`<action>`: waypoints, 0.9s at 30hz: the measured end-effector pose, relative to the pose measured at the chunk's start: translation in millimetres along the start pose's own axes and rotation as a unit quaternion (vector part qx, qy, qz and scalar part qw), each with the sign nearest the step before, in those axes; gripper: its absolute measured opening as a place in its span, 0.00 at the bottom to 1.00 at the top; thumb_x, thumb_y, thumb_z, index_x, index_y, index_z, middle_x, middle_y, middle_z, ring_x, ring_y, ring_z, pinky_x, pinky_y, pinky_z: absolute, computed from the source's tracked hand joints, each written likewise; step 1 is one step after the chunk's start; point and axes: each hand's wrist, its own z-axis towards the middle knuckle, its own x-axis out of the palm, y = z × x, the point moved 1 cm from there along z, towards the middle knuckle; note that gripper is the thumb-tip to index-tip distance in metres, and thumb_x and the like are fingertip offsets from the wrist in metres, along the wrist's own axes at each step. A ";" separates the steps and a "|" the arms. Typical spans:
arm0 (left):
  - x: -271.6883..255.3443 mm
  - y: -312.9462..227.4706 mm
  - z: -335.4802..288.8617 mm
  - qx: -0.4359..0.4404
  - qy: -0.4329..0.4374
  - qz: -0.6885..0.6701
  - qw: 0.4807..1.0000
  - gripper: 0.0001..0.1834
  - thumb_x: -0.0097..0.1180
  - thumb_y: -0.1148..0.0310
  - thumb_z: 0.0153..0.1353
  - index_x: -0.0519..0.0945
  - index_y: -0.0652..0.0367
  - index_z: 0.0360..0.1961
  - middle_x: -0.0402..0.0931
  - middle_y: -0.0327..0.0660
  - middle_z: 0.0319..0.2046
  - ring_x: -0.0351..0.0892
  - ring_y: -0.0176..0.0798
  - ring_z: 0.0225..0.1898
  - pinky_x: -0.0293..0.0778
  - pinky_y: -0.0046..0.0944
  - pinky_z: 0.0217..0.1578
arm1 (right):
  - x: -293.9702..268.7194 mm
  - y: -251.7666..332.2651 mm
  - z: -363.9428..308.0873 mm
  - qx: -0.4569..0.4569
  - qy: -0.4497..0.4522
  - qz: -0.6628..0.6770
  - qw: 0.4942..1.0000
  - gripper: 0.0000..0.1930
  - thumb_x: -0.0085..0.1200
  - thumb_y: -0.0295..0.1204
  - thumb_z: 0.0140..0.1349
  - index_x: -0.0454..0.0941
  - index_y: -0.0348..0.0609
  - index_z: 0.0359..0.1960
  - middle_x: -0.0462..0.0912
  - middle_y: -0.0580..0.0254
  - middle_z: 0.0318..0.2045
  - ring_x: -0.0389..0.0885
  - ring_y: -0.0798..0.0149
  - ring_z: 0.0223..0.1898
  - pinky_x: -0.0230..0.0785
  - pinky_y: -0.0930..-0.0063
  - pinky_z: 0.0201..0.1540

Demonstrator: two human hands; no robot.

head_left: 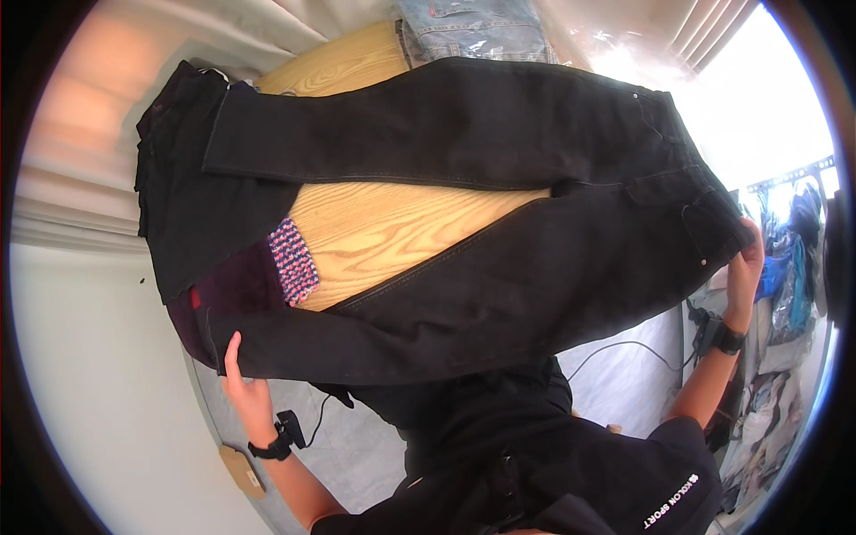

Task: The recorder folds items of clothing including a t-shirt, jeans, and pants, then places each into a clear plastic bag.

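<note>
A pair of black jeans (535, 285) lies stretched sideways over the wooden table (374, 232), its waist toward the right and its legs toward the left. With my left hand (247, 392) I grip the near leg at its hem; one finger lies on top and the others are partly hidden. My right hand (747, 263) pinches the near corner of the waistband, beside a pocket. The far leg's hem rests over a dark folded garment (178, 178) at the table's left end. Under the near hem, a dark purple cloth (236, 281) shows.
A knitted pink and blue piece (292, 261) lies between the legs. Folded blue jeans (473, 31) and clear plastic sit at the back. Bagged clothes (785, 241) hang at the right, with piled clothes (758, 423) below. A cable (624, 343) runs below the table's near side.
</note>
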 end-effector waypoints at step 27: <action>68.0 3.0 373.2 -0.110 0.095 -0.090 0.985 0.27 0.62 0.55 0.56 0.77 0.71 0.45 0.79 0.46 0.42 0.76 0.36 0.45 0.68 0.31 0.48 | 75.9 -11.7 163.1 0.198 0.057 -0.139 0.969 0.21 0.56 0.37 0.62 0.74 0.31 0.48 0.81 0.62 0.38 0.77 0.73 0.39 0.68 0.81 0.44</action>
